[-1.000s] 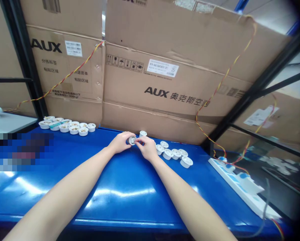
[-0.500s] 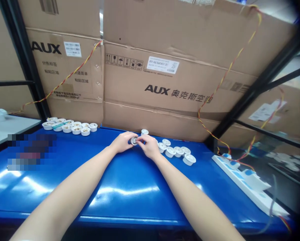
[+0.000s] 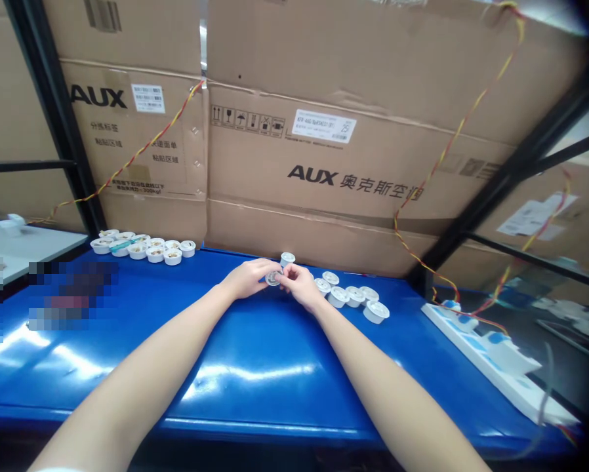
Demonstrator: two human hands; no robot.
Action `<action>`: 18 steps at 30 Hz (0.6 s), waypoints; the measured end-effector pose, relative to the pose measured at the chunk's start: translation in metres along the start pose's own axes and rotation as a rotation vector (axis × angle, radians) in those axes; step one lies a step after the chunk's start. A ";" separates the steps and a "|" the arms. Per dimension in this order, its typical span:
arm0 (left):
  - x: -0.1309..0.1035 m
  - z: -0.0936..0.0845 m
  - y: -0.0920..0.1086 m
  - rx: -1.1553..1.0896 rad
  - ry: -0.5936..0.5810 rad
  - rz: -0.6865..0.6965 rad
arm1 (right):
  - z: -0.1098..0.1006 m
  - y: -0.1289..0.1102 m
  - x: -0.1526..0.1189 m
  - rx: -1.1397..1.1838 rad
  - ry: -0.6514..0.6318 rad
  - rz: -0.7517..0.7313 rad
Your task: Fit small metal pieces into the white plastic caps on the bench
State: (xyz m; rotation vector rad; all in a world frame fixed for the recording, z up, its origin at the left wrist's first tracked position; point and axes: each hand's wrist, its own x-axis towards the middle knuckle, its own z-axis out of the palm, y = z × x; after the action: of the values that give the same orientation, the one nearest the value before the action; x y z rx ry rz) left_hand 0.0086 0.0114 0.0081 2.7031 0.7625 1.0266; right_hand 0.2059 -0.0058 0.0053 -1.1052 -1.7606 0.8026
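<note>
Over the far middle of the table, my left hand (image 3: pixel 248 278) is closed on a small round white cup (image 3: pixel 273 279) from its left side. The cup is tilted so that its greyish face looks toward me; the detail inside is too small to tell. My right hand (image 3: pixel 299 286) pinches at the cup's right rim, thumb and fingers together. Another small part between those fingers cannot be made out. Just behind the hands stands a white cup (image 3: pixel 287 259). To the right of my right hand sit several similar white cups (image 3: pixel 376 313) with greyish tops.
At the back left of the blue table (image 3: pixel 245 380) several white cups (image 3: pixel 155 254) holding small brownish bits stand in rows, a teal strip (image 3: pixel 122 245) across them. Cardboard (image 3: pixel 353 216) walls the back. A white foam piece (image 3: pixel 496 367) lies along the right edge near a red-yellow wire (image 3: pixel 437 164).
The cup in my hands has turned so its face shows more toward me. My right fingers have shifted from over its face to its right rim. The whole view has slid slightly right.
</note>
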 end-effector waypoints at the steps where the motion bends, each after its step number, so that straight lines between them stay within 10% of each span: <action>1: -0.001 0.001 0.001 -0.010 -0.001 -0.025 | 0.000 -0.001 0.000 -0.026 0.026 -0.020; 18: -0.005 0.006 -0.005 -0.009 0.086 -0.069 | 0.001 -0.014 0.000 -0.922 0.138 -0.279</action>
State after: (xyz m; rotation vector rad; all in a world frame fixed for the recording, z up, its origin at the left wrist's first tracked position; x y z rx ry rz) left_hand 0.0072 0.0130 -0.0012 2.6201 0.8575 1.1336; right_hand 0.2004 -0.0116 0.0170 -1.3794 -2.1435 -0.3125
